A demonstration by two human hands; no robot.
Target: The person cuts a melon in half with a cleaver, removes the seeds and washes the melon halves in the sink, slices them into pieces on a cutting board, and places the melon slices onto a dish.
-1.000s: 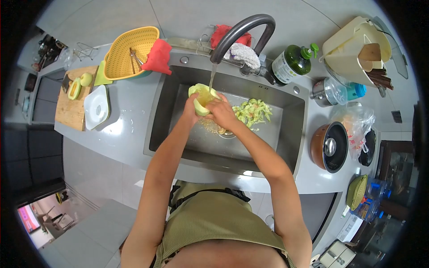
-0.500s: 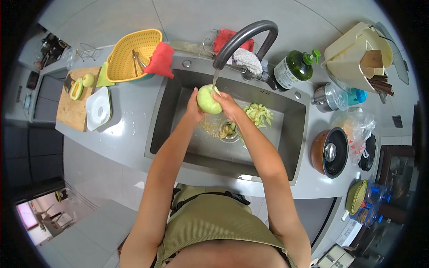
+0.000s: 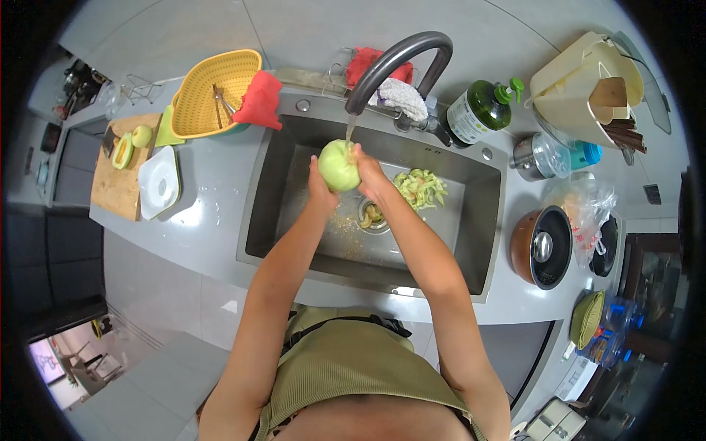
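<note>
Into the kitchen counter [image 3: 206,246] is set one grey sink [image 3: 460,228], with one running faucet [image 3: 397,60] above. The left hand [image 3: 322,187] and right hand [image 3: 372,180] grip one pale green melon-like piece [image 3: 338,167] over the sink, fingers curved at two sides, probably for steadiness under the water [image 3: 351,129]; one heap of peelings [image 3: 421,189] lies below.

A pale green melon [image 3: 339,167], smooth and rounded on the side turned up to view, is held over the sink [image 3: 460,220] between the left hand [image 3: 321,185] and the right hand [image 3: 372,178], below the mouth of the tap [image 3: 401,55], where a thin stream of water [image 3: 351,127] falls at the melon's far edge. The visible surface looks unbroken; the underside is hidden from view
</note>
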